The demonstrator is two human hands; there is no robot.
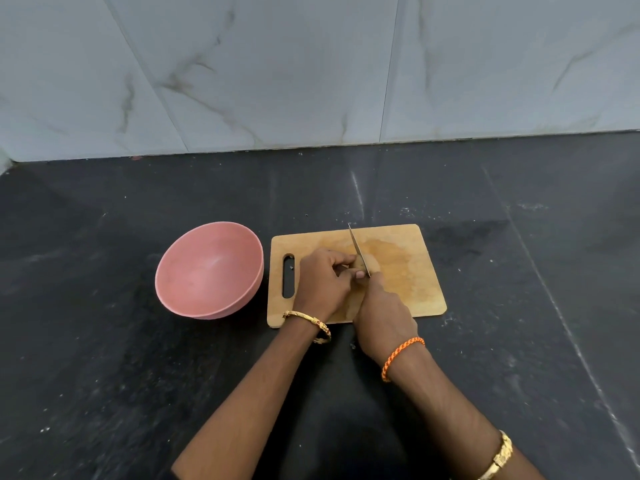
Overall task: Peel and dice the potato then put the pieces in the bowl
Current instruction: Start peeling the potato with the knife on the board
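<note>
Right hand [384, 317]: clenched round the handle of a knife [358, 251], handle hidden in the fist; blade points away toward the far edge of the cutting board [415, 292] and sits on the potato [370, 263].

Left hand [323, 282]: fingers curled, pinching the potato's left side, fingertips just beside the blade.

Potato: mid-board, mostly hidden by both hands; only a pale tan patch shows right of the blade. Cannot tell whether fully peeled or how many cuts are made. No loose pieces visible on the board.

Board lies near the middle of the dark worktop [104, 375], its handle slot toward the pink bowl [207, 268], which stands just beside the board's left edge. No pieces show inside the bowl.

Judgement: dicing is in hand; transfer not begun. Potato should be firm and dense, wet and slick where cut, inclined to roll on a rounded side. Best held on the flank away from the blade, fingertips tucked, cut face down. Risk: slip toward the fingers.
</note>
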